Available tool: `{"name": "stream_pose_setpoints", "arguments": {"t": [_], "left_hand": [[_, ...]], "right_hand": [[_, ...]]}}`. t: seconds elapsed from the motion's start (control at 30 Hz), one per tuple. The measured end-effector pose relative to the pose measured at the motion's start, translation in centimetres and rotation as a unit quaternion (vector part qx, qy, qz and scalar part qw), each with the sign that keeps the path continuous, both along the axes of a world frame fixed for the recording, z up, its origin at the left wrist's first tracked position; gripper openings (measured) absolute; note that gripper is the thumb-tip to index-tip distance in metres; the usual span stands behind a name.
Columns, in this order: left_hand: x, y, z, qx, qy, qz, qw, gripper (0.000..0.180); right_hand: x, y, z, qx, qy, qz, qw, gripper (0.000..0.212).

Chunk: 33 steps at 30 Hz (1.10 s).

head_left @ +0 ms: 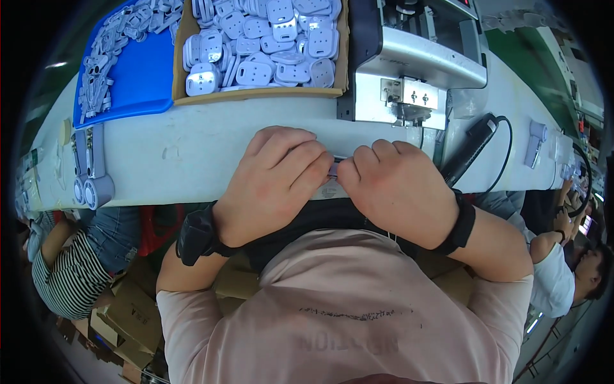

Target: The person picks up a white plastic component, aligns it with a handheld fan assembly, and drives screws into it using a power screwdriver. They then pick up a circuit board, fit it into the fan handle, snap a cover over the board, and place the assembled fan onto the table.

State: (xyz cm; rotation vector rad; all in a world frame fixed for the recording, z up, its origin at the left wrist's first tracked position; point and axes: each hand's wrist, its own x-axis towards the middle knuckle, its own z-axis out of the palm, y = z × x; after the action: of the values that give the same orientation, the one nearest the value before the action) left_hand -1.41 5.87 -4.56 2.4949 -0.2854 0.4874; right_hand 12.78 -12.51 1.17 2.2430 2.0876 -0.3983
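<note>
My left hand [279, 168] and my right hand [398, 181] meet at the near edge of the table, fingers curled and pressed together. Between them they grip a small pale purple plastic part [333, 169]. Only a narrow strip of it shows; my fingers cover the rest, so its full shape is hidden. Beyond my hands stands a metal press-like machine [430, 61] with a small metal fixture [417, 94] at its front. A cardboard box [268, 93] full of pale rounded plastic pieces [256, 69] lies past my left hand.
A blue tray [142, 105] at the far left holds many small pale parts. Near the left end lie pale long-handled pieces [97, 185]. To the right are a black corded tool [470, 148] and another pale part [536, 144]. Other people sit at both sides.
</note>
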Motion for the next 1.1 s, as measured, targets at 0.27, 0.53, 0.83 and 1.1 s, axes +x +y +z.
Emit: {"name": "stream_pose_setpoints", "arguments": {"t": [0.27, 0.53, 0.83, 1.1], "left_hand": [[0.1, 0.1, 0.3, -0.001, 0.002, -0.004, 1.000, 0.029], [-1.1, -1.1, 0.5, 0.040, -0.025, 0.017, 0.999, 0.032], [-0.6, -2.2, 4.6, 0.099, 0.106, 0.017, 0.989, 0.049], [-0.6, -1.9, 3.5, 0.103, 0.163, -0.027, 0.981, 0.046]], "right_hand": [[1.2, 0.0, -1.2, 0.024, 0.110, -0.044, 0.993, 0.023], [0.5, -1.1, -2.0, 0.082, 0.179, -0.132, 0.971, 0.030], [-1.8, -3.5, -3.1, 0.199, 0.199, -0.109, 0.953, 0.041], [-3.0, -3.8, -3.6, 0.186, 0.161, -0.117, 0.962, 0.045]]}}
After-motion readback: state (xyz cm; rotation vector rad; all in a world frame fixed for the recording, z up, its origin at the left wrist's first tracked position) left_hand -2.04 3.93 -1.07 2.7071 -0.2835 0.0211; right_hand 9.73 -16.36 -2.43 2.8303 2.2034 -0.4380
